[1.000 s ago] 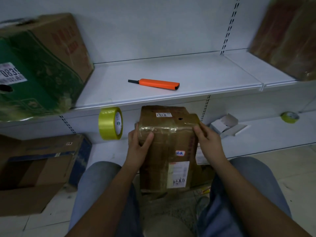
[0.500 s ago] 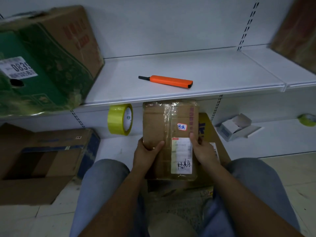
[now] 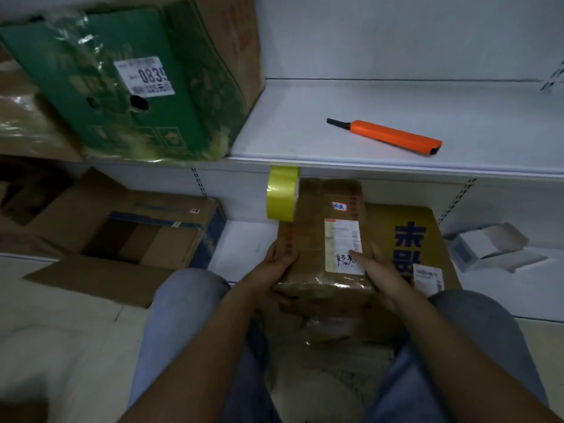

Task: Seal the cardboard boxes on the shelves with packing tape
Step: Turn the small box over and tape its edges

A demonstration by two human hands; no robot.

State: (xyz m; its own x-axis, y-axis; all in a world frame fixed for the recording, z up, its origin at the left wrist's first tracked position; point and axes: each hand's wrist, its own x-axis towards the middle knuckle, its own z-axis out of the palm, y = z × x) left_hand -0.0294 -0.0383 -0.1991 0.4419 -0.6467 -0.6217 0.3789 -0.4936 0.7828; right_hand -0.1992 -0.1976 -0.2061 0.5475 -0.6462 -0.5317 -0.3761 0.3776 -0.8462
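1. A taped cardboard parcel (image 3: 320, 239) was held in front of the lower shelf (image 3: 244, 248), below the front edge of the upper shelf (image 3: 396, 166).
2. The left hand (image 3: 276, 264) gripped its left edge; the right hand (image 3: 374, 270) gripped its right edge.
3. A yellow tape roll (image 3: 280, 193) stood just beside the parcel.
4. An orange cutter (image 3: 393, 137) lay on the upper shelf.

You held a taped brown parcel (image 3: 317, 239) between your knees, your left hand (image 3: 276, 267) gripping its near left edge and your right hand (image 3: 377, 270) gripping the right side, thumb on the white shipping label (image 3: 343, 239). A yellow tape roll (image 3: 280, 193) stood just beside its far left corner. Behind it lay a flat yellow carton (image 3: 421, 233). On the upper shelf (image 3: 305, 141) an orange knife (image 3: 393, 137) lay well apart from a green box (image 3: 137, 87); what sat at far right looked like a small white carton (image 3: 491, 248).
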